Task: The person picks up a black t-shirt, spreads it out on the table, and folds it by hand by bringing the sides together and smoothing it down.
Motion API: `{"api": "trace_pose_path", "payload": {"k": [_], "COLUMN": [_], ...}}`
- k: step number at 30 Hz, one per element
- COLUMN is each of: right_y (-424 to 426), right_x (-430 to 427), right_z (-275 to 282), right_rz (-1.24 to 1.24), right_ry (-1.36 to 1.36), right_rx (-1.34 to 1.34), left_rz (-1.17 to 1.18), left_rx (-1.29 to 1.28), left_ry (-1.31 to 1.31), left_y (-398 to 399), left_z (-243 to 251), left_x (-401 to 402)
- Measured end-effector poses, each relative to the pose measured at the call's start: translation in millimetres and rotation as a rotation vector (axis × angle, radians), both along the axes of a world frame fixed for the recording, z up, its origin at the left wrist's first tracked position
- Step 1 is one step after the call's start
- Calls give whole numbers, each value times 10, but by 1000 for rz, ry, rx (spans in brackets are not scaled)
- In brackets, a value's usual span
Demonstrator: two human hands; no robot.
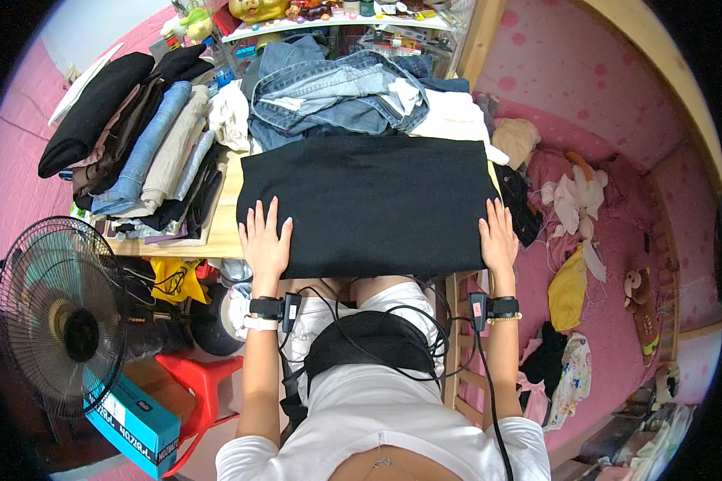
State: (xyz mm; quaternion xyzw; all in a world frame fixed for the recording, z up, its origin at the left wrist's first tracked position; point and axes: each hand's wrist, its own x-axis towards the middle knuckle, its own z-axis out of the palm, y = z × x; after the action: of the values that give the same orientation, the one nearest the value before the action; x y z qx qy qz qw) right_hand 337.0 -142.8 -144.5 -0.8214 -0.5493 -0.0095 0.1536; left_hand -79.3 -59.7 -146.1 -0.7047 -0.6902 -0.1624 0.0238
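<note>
A black cloth garment (367, 204) lies spread in a flat rectangle on the wooden table, its near edge hanging over my lap. My left hand (265, 237) rests palm down on its left side, fingers slightly apart and pointing away from me. On the right edge lies my right hand (498, 234), its fingers extended and partly off the cloth. Neither hand grips anything. Just beyond the black cloth sits a heap of blue denim jeans (337, 90), with white cloth (448, 117) at its right.
Folded clothes (144, 144) are stacked on the table (231, 210) at left. A black fan (66, 318) stands near a red plastic stool (201, 391) and a blue box (135, 421). At right is a pink-covered bed (541, 288) with scattered clothes. Cables (397, 349) run between my wrists.
</note>
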Motion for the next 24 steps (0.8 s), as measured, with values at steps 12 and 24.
{"api": "trace_pose_path", "payload": {"k": [12, 24], "right_y": [4, 11], "right_x": [-5, 27], "right_z": [-26, -54], "right_rz": [-17, 9], "right_ry": [-12, 4], "right_rx": [3, 46], "left_rz": [-4, 14], "left_rx": [1, 35], "left_ry": [-32, -21], "left_y": [23, 32], "left_z": [9, -9], "left_x": [13, 27]}}
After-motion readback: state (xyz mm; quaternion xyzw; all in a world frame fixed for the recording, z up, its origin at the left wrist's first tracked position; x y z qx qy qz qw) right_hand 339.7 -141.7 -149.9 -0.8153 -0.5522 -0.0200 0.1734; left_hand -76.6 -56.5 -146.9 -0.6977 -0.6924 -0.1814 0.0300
